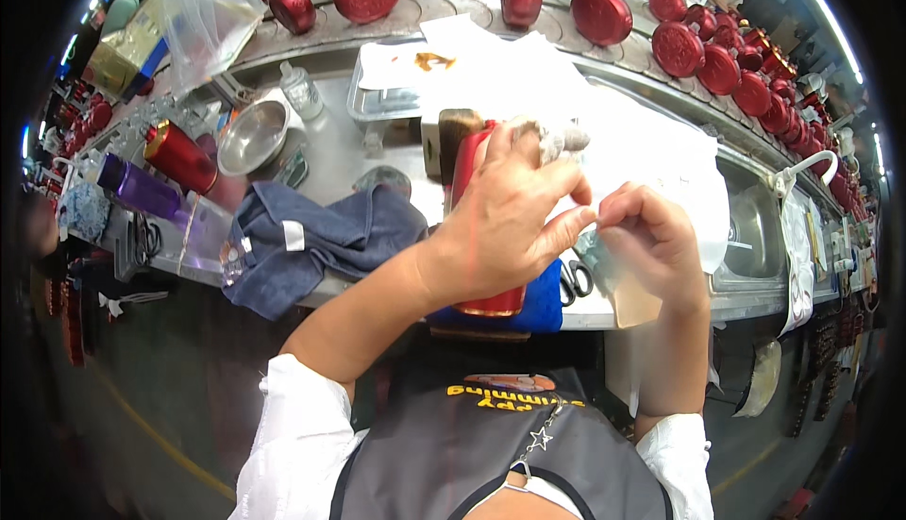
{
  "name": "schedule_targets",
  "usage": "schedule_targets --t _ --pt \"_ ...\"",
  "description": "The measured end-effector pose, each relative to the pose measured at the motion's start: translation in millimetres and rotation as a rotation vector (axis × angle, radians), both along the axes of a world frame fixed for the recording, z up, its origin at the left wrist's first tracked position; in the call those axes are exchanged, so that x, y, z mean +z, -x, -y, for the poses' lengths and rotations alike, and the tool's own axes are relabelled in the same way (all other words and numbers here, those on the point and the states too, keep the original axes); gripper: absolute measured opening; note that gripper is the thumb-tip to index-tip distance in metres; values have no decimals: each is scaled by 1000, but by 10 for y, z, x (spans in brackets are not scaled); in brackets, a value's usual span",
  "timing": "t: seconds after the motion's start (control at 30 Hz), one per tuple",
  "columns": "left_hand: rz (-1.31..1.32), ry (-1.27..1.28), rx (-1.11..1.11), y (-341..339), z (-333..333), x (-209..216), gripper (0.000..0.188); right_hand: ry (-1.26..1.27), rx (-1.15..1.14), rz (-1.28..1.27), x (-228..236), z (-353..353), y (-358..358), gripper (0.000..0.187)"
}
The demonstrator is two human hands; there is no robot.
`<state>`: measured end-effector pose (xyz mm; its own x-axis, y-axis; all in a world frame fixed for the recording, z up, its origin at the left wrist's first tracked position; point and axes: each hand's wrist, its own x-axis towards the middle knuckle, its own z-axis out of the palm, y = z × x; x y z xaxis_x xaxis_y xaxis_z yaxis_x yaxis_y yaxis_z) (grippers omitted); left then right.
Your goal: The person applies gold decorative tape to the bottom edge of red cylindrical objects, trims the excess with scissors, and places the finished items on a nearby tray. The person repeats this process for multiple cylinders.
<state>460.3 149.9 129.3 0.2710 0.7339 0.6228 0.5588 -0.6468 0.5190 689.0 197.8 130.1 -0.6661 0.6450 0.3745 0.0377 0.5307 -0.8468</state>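
Note:
My left hand [510,204] reaches across a red bottle [494,305] with a gold-edged base and covers much of it. A small greyish-white wad [559,140], which looks like cloth, shows at its curled fingers. My right hand [651,242] is close to the left thumb, with its own thumb and forefinger pressed together. Whatever is in that pinch, if anything, is too small to make out. Below the bottle is a bright blue cloth [545,295], and black-handled scissors [576,281] lie just right of it. A wood-handled brush [460,128] stands behind the left hand.
Left are a dark blue towel [326,237], metal bowl [253,138], purple bottle [142,186] and red-gold bottle [181,159]. White paper [651,142] covers the bench behind my hands. A sink [755,227] is at right. Red round flasks [601,15] line the conveyor [429,15].

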Motion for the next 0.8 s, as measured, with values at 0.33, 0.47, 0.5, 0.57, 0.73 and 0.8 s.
schedule_targets --t 0.33,0.47,0.5,0.57,0.73,0.8 --pt "93 148 13 74 -21 -95 19 300 -17 -3 -32 -6 74 12" --pt "117 192 -29 189 -63 -20 21 565 -45 8 -93 -36 21 15" --pt "120 201 48 202 -50 -7 21 507 -82 -2 -118 -47 8 14" --pt "128 161 64 252 -45 19 20 544 -124 -76 -161 -54 -42 14" --pt "209 124 98 187 68 -41 14 581 -168 -302 -227 -38 -92 9" --pt "213 133 124 161 114 -83 13 580 -181 -452 -241 -12 -39 8"
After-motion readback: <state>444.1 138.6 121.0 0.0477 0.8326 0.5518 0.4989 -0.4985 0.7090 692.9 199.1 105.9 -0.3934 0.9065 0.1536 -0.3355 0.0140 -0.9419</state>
